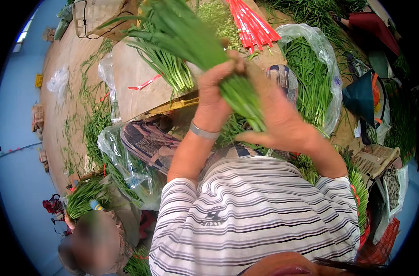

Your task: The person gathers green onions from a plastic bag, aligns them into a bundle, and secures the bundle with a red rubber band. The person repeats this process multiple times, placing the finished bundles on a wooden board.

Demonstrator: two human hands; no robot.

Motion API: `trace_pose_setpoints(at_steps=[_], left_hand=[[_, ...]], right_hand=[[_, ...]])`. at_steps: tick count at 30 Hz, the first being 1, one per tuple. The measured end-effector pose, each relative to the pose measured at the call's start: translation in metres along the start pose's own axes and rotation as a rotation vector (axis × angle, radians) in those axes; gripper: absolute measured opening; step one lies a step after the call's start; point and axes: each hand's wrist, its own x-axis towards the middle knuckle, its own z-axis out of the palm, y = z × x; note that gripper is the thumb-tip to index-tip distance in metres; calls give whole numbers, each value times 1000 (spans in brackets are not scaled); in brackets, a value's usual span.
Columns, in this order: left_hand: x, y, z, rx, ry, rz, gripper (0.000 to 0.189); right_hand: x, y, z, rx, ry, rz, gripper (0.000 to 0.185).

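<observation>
A bundle of garlic chives (204, 48) is raised above a board and slants across the view, its leaves blurred toward the top. My left hand (216, 82) is wrapped around its stalks, a metal band at the wrist. My right hand (278, 114), also blurred, lies along the pale stalk ends with its thumb spread apart below them; its fingertips are partly hidden. Beyond my left hand, another bunch of chives (175, 74) lies on the board (126, 69). A single red tie strip (144, 82) lies beside that bunch.
Many red strips (252, 27) lie fanned near chopped stalk pieces (218, 17). Clear plastic bags hold chives (311, 79) at right and stand at left (133, 162). A plastic basket (99, 20) is at upper left. Another person (99, 241) is at lower left near chives.
</observation>
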Motion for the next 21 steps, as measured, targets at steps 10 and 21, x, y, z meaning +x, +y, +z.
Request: trace_pose_setpoints(at_steps=[10,21], left_hand=[[-19,33,8,426,40,112,59],[-4,61,-64,1600,-49,258,59]], right_hand=[[18,22,17,604,-76,206,99],[10,40,30,1285,-69,1032,42]])
